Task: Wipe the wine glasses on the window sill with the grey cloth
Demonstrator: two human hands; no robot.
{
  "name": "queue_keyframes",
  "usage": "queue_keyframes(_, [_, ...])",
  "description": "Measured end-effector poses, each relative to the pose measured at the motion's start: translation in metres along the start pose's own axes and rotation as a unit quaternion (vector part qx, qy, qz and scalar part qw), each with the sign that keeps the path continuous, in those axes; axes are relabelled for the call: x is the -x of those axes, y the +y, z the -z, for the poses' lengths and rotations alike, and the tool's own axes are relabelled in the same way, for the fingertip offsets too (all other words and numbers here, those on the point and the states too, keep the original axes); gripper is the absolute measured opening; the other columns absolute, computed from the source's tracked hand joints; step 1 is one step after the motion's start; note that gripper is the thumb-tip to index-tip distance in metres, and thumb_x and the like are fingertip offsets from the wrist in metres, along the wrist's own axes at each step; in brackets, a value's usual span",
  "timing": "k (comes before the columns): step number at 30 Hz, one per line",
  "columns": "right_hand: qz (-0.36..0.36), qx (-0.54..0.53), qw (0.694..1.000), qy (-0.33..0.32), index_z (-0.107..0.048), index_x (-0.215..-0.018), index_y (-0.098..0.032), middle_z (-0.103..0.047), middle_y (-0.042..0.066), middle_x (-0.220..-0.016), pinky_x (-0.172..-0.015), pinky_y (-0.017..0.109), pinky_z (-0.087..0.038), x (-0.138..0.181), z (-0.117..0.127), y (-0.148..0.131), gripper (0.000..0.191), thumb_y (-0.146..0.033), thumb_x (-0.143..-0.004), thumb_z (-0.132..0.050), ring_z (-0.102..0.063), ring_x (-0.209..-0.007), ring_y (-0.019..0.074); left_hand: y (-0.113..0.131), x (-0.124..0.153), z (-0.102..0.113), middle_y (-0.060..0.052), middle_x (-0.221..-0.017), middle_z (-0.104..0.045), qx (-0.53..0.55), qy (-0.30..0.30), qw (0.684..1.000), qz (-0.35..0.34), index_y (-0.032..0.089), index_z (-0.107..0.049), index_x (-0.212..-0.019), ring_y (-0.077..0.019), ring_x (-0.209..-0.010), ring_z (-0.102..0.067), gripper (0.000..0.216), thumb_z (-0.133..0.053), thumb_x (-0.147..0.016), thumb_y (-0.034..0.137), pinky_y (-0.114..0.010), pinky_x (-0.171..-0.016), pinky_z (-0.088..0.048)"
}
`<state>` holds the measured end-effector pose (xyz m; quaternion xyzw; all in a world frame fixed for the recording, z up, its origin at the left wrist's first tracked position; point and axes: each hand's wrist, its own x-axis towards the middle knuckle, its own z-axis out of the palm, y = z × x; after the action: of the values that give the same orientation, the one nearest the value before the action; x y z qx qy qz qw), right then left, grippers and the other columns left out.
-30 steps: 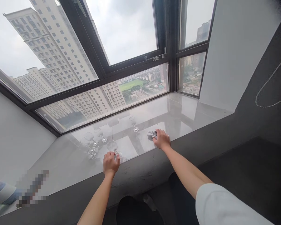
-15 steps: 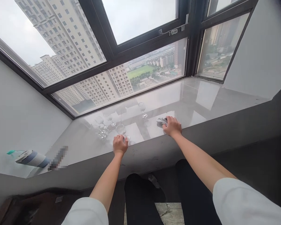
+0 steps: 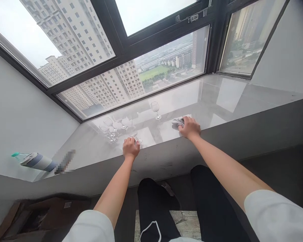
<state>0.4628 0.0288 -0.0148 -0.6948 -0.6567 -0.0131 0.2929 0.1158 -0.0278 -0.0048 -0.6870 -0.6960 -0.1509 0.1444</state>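
My left hand (image 3: 131, 148) is at the front edge of the windowsill (image 3: 164, 132), fingers curled round the lower part of a clear wine glass (image 3: 131, 131). The bowl shows beyond my knuckles, and part of the foot lies to their right. Under my closed right hand (image 3: 191, 127) is a crumpled grey-and-white cloth (image 3: 177, 122), which touches the sill. A second wine glass (image 3: 155, 107) stands upright between the hands, farther back. To the left of my left hand, several more stemmed glasses (image 3: 108, 123) stand close together; their outlines blend with the reflections.
At the sill's left end lie a blue-and-white striped tumbler (image 3: 39, 161), a clear bottle with a green cap (image 3: 16, 155) and a blurred-out dark object (image 3: 65, 162). The dark window frame (image 3: 126, 55) rises behind. A brown box (image 3: 54, 210) sits below left.
The view has shifted slightly, and a white cord now shows at the bottom. My left hand stays on the wine glass and my right hand on the cloth, in nearly the same places.
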Motion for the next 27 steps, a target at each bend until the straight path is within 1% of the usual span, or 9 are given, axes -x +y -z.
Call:
queue_keyframes(7, [-0.002,0.003,1.000,0.008,-0.053,-0.113,-0.018,-0.061,0.009,-0.107,-0.069,0.032,-0.033,-0.001,0.001,-0.002,0.033,-0.031,-0.083,-0.048,-0.050,-0.095,0.0234,0.001,0.001,0.004,-0.009,-0.095,-0.058,0.001,0.003,1.000,0.006,0.019,-0.060,-0.088,-0.0239,-0.093,-0.049,0.025,-0.041,-0.092,0.035,-0.032,-0.073,-0.035])
queue_keyframes(11, [-0.001,-0.002,1.000,0.009,-0.054,-0.111,-0.019,-0.061,0.008,-0.104,-0.069,0.031,-0.033,-0.001,0.003,-0.005,0.031,-0.029,-0.083,-0.049,-0.051,-0.094,0.0219,-0.001,0.002,0.004,-0.008,-0.091,-0.058,-0.006,0.022,1.000,-0.003,0.019,-0.059,-0.085,-0.0231,-0.092,-0.049,0.024,-0.041,-0.092,0.033,-0.032,-0.075,-0.035])
queue_keyframes(17, [0.010,-0.009,0.999,0.043,-0.055,-0.108,-0.020,-0.062,0.006,-0.100,-0.072,0.030,-0.034,0.001,-0.003,-0.004,0.026,-0.025,-0.084,-0.046,-0.055,-0.094,0.0212,-0.004,0.004,0.003,-0.006,-0.088,-0.058,0.009,0.053,0.999,-0.010,0.020,-0.059,-0.081,-0.0210,-0.089,-0.051,0.024,-0.040,-0.092,0.031,-0.030,-0.077,-0.036])
queue_keyframes(20, [0.016,-0.025,0.998,0.053,-0.056,-0.108,-0.021,-0.063,0.006,-0.101,-0.073,0.029,-0.037,0.000,-0.011,-0.001,0.027,-0.025,-0.085,-0.043,-0.058,-0.094,0.0208,-0.006,0.006,-0.004,-0.006,-0.088,-0.058,0.023,0.066,0.998,-0.006,0.020,-0.059,-0.082,-0.0210,-0.088,-0.052,0.026,-0.038,-0.092,0.031,-0.030,-0.076,-0.036])
queue_keyframes(23, [0.007,-0.034,0.998,0.053,-0.057,-0.109,-0.022,-0.064,0.007,-0.101,-0.073,0.029,-0.039,-0.003,-0.020,0.003,0.028,-0.026,-0.085,-0.041,-0.060,-0.091,0.0209,-0.009,0.004,-0.017,-0.007,-0.089,-0.060,0.028,0.087,0.996,0.001,0.021,-0.060,-0.082,-0.0218,-0.089,-0.054,0.026,-0.038,-0.092,0.032,-0.031,-0.076,-0.038])
queue_keyframes(24, [0.006,-0.038,0.998,0.053,-0.057,-0.110,-0.022,-0.064,0.007,-0.103,-0.072,0.029,-0.039,-0.004,-0.022,0.004,0.029,-0.027,-0.086,-0.041,-0.061,-0.092,0.0209,-0.011,0.003,-0.023,-0.007,-0.089,-0.060,0.023,0.097,0.995,0.009,0.021,-0.060,-0.080,-0.0220,-0.088,-0.054,0.026,-0.039,-0.091,0.032,-0.031,-0.076,-0.038])
queue_keyframes(27, [0.005,-0.044,0.998,0.054,-0.057,-0.112,-0.023,-0.065,0.008,-0.108,-0.076,0.029,-0.041,-0.006,-0.026,0.004,0.031,-0.026,-0.085,-0.041,-0.061,-0.097,0.0212,-0.016,-0.002,-0.035,-0.007,-0.089,-0.062,0.014,0.112,0.994,0.003,0.022,-0.060,-0.078,-0.0222,-0.089,-0.056,0.025,-0.040,-0.089,0.031,-0.032,-0.078,-0.040])
